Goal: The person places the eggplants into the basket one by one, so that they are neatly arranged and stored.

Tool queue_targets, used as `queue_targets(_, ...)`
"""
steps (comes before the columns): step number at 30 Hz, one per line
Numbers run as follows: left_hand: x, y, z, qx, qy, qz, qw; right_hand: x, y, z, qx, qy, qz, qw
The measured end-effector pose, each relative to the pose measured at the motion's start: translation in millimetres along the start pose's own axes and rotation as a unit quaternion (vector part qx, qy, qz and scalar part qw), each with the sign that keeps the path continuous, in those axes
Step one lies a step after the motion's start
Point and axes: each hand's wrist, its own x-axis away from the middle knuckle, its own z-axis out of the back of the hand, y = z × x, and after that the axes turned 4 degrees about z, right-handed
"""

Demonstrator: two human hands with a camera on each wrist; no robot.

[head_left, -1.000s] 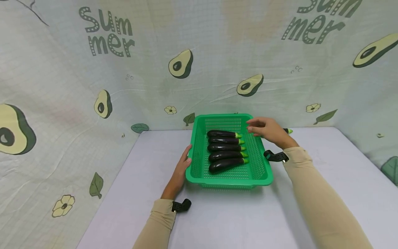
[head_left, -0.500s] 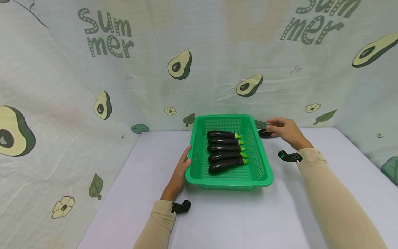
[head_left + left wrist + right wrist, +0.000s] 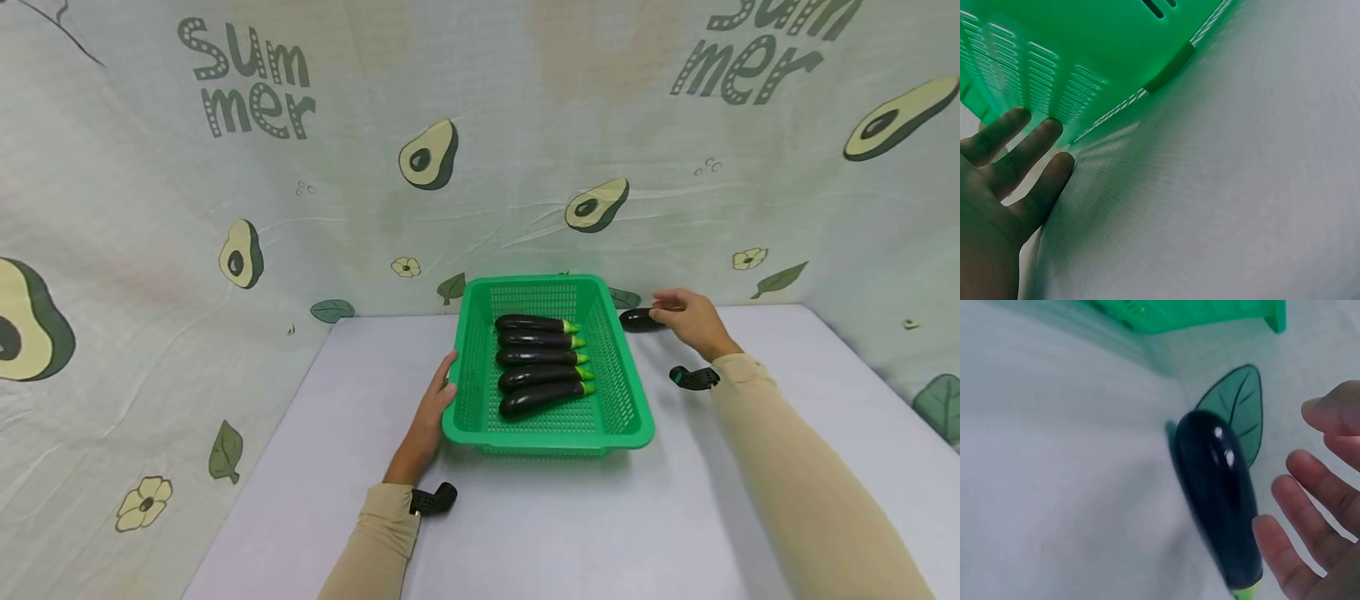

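My left hand (image 3: 429, 417) rests along the left side of the green plastic basket (image 3: 551, 442), its fingers straight. In the left wrist view, fingertips (image 3: 1054, 128) reach the slotted basket wall (image 3: 1104, 56) from outside. Inside the basket several dark eggplants (image 3: 536, 357) lie in a column, green stem ends to the right. Another eggplant (image 3: 637, 321) lies on the table beyond the basket's right rim. Over its stem end is my right hand (image 3: 693, 321). The right wrist view has this hand (image 3: 1329, 531) with fingers spread beside the eggplant (image 3: 1219, 494), not curled round it.
A white-covered table (image 3: 525, 533) bears everything. Behind it hangs a cloth (image 3: 495, 208) printed with avocados, leaves and lettering, close to the table's far edge. The basket's far rim stands close to this cloth.
My right hand has moved right, from above the basket's right rim to the eggplant outside. That eggplant was mostly hidden behind the hand before. The left hand and basket have stayed in place.
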Motion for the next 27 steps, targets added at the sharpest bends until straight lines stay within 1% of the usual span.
queue_targets(5, -1.9, 0.4, -0.3, 0.0, 0.003, -0.001, 1.0, -4, 13, 2, 0.016, 0.007, -0.025, 1.0)
queue_targets(12, -4.1, 5.3, -0.7, 0.009, -0.008, 0.018, 0.9998, -9, 33, 2, 0.073, 0.002, -0.036, 0.997)
queue_targets(15, -4.2, 6.4, -1.3, 0.006, -0.009, 0.026, 0.9996, -11, 38, 2, 0.105, -0.004, -0.026, 0.994)
queue_targets(18, -3.9, 6.3, -2.0, 0.002, -0.001, 0.019, 0.9998, -14, 40, 0, 0.12, -0.01, -0.014, 0.993)
queue_targets(22, -2.9, 6.3, -1.7, 0.003, 0.007, 0.009, 0.9999, -20, 41, -2, 0.119, -0.023, -0.004, 0.993)
queue_targets(27, -1.3, 4.9, -1.2, 0.006, 0.009, 0.012, 0.9999, -23, 46, -6, 0.113, -0.029, 0.0, 0.993)
